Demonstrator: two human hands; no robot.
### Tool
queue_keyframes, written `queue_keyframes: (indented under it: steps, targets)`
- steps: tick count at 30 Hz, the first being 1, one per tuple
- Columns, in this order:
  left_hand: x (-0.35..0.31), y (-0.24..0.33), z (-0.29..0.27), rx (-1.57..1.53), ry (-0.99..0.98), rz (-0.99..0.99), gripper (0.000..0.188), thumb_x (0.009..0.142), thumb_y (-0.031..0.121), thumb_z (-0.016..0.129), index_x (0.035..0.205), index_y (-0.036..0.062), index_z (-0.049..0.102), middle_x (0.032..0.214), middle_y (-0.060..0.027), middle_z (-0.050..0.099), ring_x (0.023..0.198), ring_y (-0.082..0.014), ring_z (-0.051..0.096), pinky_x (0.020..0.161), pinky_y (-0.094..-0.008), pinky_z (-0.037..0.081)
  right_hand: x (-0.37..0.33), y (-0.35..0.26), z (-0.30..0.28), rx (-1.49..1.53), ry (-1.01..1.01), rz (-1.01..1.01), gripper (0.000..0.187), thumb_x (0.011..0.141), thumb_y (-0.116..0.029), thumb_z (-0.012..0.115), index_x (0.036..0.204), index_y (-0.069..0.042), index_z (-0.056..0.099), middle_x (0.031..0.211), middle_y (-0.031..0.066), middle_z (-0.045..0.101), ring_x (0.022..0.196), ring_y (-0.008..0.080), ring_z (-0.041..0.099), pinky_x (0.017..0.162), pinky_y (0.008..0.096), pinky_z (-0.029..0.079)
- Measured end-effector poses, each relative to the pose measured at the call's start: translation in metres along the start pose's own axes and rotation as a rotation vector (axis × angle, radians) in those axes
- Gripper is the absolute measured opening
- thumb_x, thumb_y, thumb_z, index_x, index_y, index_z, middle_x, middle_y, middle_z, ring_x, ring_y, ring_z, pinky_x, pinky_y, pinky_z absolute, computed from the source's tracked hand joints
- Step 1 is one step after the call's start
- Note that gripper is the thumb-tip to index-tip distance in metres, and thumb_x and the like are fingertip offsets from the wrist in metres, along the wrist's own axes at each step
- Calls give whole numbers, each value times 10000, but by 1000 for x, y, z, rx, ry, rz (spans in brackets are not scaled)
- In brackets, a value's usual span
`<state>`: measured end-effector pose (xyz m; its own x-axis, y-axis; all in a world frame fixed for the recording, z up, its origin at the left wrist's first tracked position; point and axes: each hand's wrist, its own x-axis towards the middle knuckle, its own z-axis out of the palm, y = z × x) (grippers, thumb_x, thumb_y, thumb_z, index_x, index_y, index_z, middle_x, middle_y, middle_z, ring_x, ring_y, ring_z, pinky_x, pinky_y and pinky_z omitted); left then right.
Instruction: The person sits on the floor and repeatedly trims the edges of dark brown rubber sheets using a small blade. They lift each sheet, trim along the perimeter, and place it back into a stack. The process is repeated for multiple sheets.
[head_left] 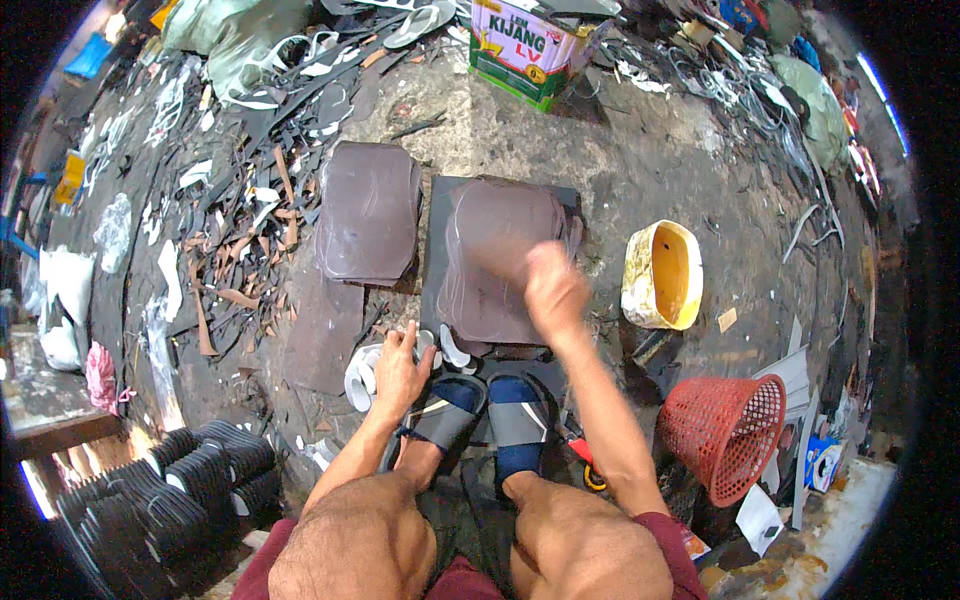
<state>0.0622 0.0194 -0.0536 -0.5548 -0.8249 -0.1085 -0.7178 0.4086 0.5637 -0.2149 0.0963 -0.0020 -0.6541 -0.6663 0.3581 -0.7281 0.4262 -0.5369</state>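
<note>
My left hand (401, 372) is low beside my left foot, fingers stretched and apart, among curved white strap-like pieces (362, 376). Whether it touches one of them is hard to see. More white curved pieces (453, 347) lie just right of its fingertips. Over a stack of brown sheets (492, 300) hovers my right hand (556, 292), smeared by motion. A brownish blur reaches left from it, and I cannot make out whether that is fingers or a held thing. The sheets show pale curved outlines and rest on a black board (436, 240). A second brown stack (368, 212) sits to the left.
A yellow cut-open container (661, 277) stands right of the sheets, with a red plastic basket (715, 435) tipped nearer me. A square tin (522, 52) is at the far side. Brown scraps (240, 235) litter the left. Black soles (165, 500) are piled lower left.
</note>
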Motion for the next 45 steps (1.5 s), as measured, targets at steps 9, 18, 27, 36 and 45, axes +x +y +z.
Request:
queue_keyframes:
  steps: [9, 18, 27, 36, 45]
  targets:
    - [20, -26, -24, -157, 31, 49, 226, 827, 175, 841, 980, 28, 763, 912, -96, 715, 902, -248, 692, 787, -375, 552, 89, -74, -111, 345, -113, -299, 219, 1013, -205, 672, 1197, -101, 728, 1049, 114, 760, 932, 294, 740, 815, 405, 578]
    - [22, -14, -31, -723, 140, -230, 283, 899, 59, 807, 1171, 16, 738, 907, -14, 742, 808, -75, 663, 727, -243, 534, -33, 31, 16, -146, -313, -502, 345, 997, -242, 631, 1328, -170, 699, 1348, 75, 704, 1302, 249, 631, 1076, 416, 502]
    - [16, -2, -26, -1056, 71, -460, 287, 887, -13, 740, 1173, 9, 747, 1008, -81, 703, 828, -162, 711, 753, -292, 589, -37, -6, 4, -282, -535, -702, 602, 946, -520, 657, 1422, -152, 631, 1555, 127, 529, 1455, 387, 453, 1145, 559, 424]
    - [-5, -24, -11, -404, 54, -143, 227, 823, 69, 754, 1036, 23, 689, 833, -59, 706, 727, -147, 667, 667, -328, 529, 78, -25, -54, 12, 53, -417, 138, 947, -154, 590, 1036, -81, 666, 898, 129, 689, 764, 336, 697, 677, 445, 554]
    - [-4, 6, -26, -932, -11, -295, 475, 880, -49, 720, 1346, 39, 679, 1018, -35, 745, 784, -95, 690, 699, -247, 566, 137, -10, -123, 25, 744, -137, 121, 1010, -95, 572, 1058, -95, 683, 929, 119, 733, 829, 377, 713, 711, 506, 552]
